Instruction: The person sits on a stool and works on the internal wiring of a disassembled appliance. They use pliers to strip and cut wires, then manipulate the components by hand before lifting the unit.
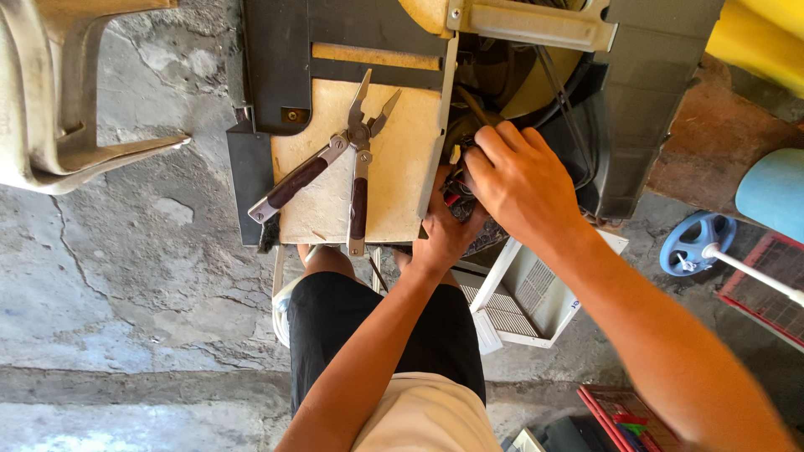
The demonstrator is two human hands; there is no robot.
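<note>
— Where are the hands?
— Right hand and left hand are both closed on the red-and-black wire bundle inside the grey appliance housing.
— And the work?
— Midway, I'd judge; folding steel pliers with dark handles lie open, untouched.

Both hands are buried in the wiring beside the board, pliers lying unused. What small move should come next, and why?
Probably the left hand reaches for the folding pliers. They lie open on the pale board close by, while the right hand covers the red and black wires, which look too cramped for bare fingers.
</note>
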